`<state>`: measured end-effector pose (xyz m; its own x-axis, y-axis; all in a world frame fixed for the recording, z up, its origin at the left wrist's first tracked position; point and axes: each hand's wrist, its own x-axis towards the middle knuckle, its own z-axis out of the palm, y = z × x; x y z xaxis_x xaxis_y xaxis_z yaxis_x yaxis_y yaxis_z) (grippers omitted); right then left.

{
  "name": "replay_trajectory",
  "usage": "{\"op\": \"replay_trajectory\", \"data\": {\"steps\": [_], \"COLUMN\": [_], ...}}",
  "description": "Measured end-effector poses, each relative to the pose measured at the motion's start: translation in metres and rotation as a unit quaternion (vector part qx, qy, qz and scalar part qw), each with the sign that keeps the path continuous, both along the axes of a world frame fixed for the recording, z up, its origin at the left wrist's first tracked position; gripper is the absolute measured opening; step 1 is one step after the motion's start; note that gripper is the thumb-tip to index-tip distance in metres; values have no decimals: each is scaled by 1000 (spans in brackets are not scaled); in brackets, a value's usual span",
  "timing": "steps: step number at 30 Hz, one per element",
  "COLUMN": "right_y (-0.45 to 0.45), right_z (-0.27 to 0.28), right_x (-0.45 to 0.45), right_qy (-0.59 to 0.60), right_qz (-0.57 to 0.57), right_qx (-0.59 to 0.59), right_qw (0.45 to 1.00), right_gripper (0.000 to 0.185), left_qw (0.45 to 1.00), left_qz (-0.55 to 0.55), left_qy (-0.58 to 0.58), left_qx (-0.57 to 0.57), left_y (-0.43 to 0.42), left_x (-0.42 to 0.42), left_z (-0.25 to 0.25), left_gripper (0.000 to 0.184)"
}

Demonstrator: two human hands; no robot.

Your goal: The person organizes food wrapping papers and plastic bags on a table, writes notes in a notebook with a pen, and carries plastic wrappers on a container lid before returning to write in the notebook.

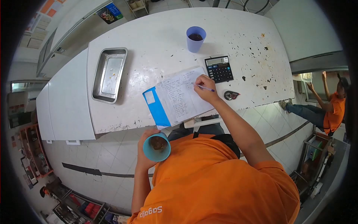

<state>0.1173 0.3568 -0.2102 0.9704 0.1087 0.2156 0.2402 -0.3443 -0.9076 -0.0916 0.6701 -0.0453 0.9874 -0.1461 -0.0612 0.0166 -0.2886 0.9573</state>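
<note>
My right hand is closed round a pen, resting on the right page of an open notebook covered in handwriting. A bright blue strip with a white label runs along the notebook's left side. Near the table's front edge, my left hand wraps round a teal cup with some dark contents at its bottom. Just beyond the right hand lies a black calculator. A small dark correction tape dispenser sits to the right of that hand.
A purple cup with dark liquid stands at the far side of the white, chipped table. On the left is a metal tray. Another person in orange is at the right, beyond the table.
</note>
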Motion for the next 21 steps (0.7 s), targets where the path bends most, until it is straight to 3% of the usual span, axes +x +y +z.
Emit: {"op": "replay_trajectory", "data": {"steps": [4,10,21], "right_y": [0,8,13], "right_z": [-12,-11,-2], "right_x": [2,-1,-3], "right_qy": [42,-62,-71], "right_qz": [-14,-68,-64], "right_qx": [20,21,11], "right_qw": [999,996,995], "right_gripper": [16,16,18], "left_qw": [1000,1000,1000], "left_qz": [0,-2,13], "left_qy": [13,16,9], "left_qx": [8,15,26], "left_y": [-1,-3,-6], "left_x": [-1,0,1], "left_z": [-2,-3,-2], "left_gripper": [72,70,72]}}
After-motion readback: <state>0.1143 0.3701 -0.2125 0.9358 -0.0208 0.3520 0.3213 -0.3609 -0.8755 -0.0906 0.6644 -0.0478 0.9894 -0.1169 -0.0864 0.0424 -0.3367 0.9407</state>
